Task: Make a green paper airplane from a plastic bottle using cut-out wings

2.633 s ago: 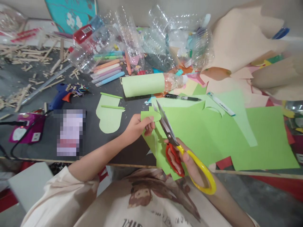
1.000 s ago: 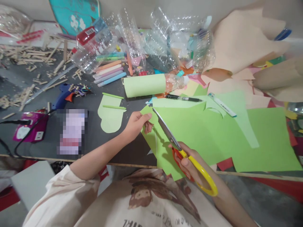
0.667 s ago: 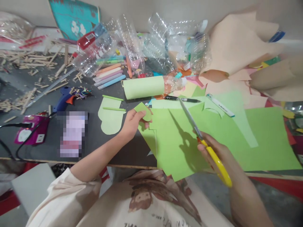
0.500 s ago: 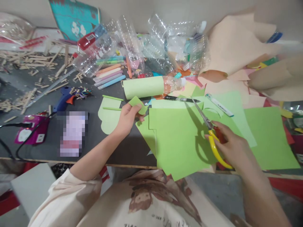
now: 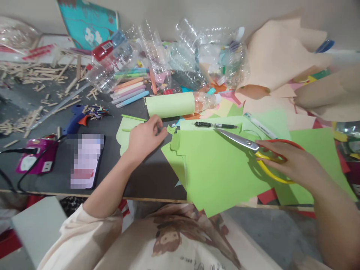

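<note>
Moderately bright, slightly hazy, apparently lit from above. Casts a soft shadow from the scissors [image 5: 247,143] onto the green cardstock [image 5: 208,176] near the front edge of the bench [image 5: 157,178]. Glints sharply on clear plastic bottles [image 5: 182,56] along the back edge. Pixelates over the smartphone screen [image 5: 86,159]. Blurs and stretches toward the right-hand edge, softening the right forearm [image 5: 334,206].

Plain grey wall [image 5: 168,11], pale-edged dark tabletop [image 5: 157,182], mottled grey floor [image 5: 261,232]
</note>
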Available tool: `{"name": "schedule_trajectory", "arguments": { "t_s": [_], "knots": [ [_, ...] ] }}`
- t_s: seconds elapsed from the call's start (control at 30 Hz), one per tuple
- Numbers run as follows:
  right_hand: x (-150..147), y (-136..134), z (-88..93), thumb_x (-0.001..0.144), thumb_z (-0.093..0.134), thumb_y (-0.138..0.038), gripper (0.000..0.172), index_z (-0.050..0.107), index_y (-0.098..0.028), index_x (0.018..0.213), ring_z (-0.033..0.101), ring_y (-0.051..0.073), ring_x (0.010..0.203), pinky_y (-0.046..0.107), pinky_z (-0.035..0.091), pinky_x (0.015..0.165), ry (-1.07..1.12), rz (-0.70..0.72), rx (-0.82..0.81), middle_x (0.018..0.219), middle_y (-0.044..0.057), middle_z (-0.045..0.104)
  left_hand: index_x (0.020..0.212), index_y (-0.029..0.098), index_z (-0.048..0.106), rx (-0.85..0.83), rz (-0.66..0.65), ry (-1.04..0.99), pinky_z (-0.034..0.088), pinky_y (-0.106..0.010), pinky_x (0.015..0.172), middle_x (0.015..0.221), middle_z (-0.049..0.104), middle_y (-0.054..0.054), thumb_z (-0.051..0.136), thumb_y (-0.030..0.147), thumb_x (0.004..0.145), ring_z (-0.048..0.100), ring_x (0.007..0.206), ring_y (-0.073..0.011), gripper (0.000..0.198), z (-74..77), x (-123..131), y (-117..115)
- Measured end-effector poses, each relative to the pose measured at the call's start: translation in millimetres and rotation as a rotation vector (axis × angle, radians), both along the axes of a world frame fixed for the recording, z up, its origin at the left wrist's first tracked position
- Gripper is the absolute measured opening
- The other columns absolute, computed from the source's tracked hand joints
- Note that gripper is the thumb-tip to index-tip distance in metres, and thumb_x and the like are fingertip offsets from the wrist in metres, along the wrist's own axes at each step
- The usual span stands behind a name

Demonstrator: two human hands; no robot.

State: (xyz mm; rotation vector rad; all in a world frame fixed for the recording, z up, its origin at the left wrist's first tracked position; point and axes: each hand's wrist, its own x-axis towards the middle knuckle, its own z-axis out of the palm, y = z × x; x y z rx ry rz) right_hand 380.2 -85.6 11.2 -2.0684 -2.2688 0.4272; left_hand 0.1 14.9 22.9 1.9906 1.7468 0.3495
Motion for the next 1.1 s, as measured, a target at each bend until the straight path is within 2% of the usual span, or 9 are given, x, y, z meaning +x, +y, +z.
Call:
{"name": "schedule_trajectory", "arguments": {
  "t_s": [0.1,0.23,0.3,0.47,0.57,0.7,0.83,0.93,1.1],
  "knots": [
    [-12.0,10.2,1.3,0.084,0.049,-0.044,0.041,0.063,-0.027,0.119,0.068,0.024,0.088,0.034,0.053,0.07,0.004,0.028,-0.009,0.108,0.007,0.072,0.075,0.018,0.06,0.015,-0.093,-0.07,0.033,-0.024,0.057,0.062,0.057,0.001,0.048,0.028,0.082,0.05,0.057,-0.013,0.017,-8.4,6.2,-6.6],
    [-22.6,28.2,1.1,0.084,0.051,-0.042,0.04,0.063,-0.026,0.119,0.068,0.025,0.09,0.033,0.051,0.067,-0.047,0.047,0.03,0.11,0.007,0.071,0.097,0.019,0.067,0.138,-0.495,0.003,0.041,-0.031,0.075,0.098,0.066,-0.007,0.053,0.032,0.085,0.059,0.09,-0.0215,0.022,-25.7,14.8,-16.7],
    [-25.1,38.7,1.3,0.084,0.052,-0.038,0.039,0.063,-0.025,0.119,0.067,0.025,0.093,0.033,0.051,0.069,-0.077,0.055,0.058,0.112,0.008,0.071,0.101,0.018,0.066,0.184,-0.563,0.102,0.042,-0.035,0.08,0.106,0.064,-0.01,0.053,0.029,0.085,0.057,0.098,-0.025,0.023,-31.0,15.5,-18.0],
    [-22.3,62.1,0.8,0.082,0.058,-0.031,0.048,0.056,-0.023,0.129,0.065,0.029,0.1,0.033,0.049,0.068,-0.15,0.001,0.008,0.116,0.011,0.068,0.092,0.015,0.064,0.218,-0.46,0.291,0.042,-0.038,0.076,0.1,0.063,-0.012,0.047,0.011,0.079,0.056,0.094,-0.0269,0.022,-30.7,9.3,-9.8],
    [-18.6,67.2,-1.6,0.084,0.056,-0.028,0.043,0.057,-0.021,0.127,0.063,0.028,0.105,0.034,0.049,0.076,-0.086,0.024,0.0,0.119,0.013,0.066,0.089,0.014,0.064,0.2,-0.378,0.286,0.043,-0.041,0.079,0.098,0.064,-0.014,0.044,0.014,0.082,0.056,0.095,-0.0289,0.021,-26.2,8.2,-6.1],
    [-19.4,61.1,-2.2,0.082,0.056,-0.029,0.04,0.059,-0.021,0.12,0.063,0.026,0.101,0.035,0.05,0.082,0.049,0.004,0.0,0.117,0.013,0.065,0.107,0.015,0.059,0.027,-0.321,-0.003,0.046,-0.034,0.075,0.089,0.066,-0.008,0.039,0.026,0.09,0.059,0.085,-0.022,0.028,-22.7,12.3,-9.9],
    [-16.9,46.4,0.3,0.077,0.057,-0.034,0.039,0.061,-0.023,0.114,0.064,0.027,0.096,0.037,0.052,0.081,0.169,-0.044,-0.021,0.113,0.012,0.067,0.127,0.017,0.046,-0.157,-0.23,-0.179,0.043,-0.025,0.063,0.084,0.067,-0.002,0.043,0.026,0.086,0.057,0.065,-0.0139,0.043,-24.7,16.1,-16.5],
    [-9.6,32.6,-0.5,0.074,0.059,-0.037,0.044,0.06,-0.024,0.116,0.065,0.027,0.096,0.039,0.052,0.085,0.307,-0.145,-0.118,0.115,0.011,0.067,0.126,0.018,0.048,-0.236,-0.22,-0.336,0.045,-0.023,0.064,0.084,0.067,-0.001,0.048,0.027,0.083,0.058,0.064,-0.0114,0.045,-27.7,18.8,-19.5],
    [-13.8,7.3,-1.7,0.068,0.068,-0.044,0.048,0.058,-0.029,0.113,0.064,0.025,0.102,0.037,0.052,0.089,0.656,-0.359,-0.261,0.115,0.01,0.065,0.105,0.019,0.065,-0.33,-0.253,-0.504,0.048,-0.02,0.061,0.08,0.064,-0.001,0.055,0.028,0.08,0.056,0.061,-0.0098,0.029,-36.4,27.8,-27.2]
  ]
}}
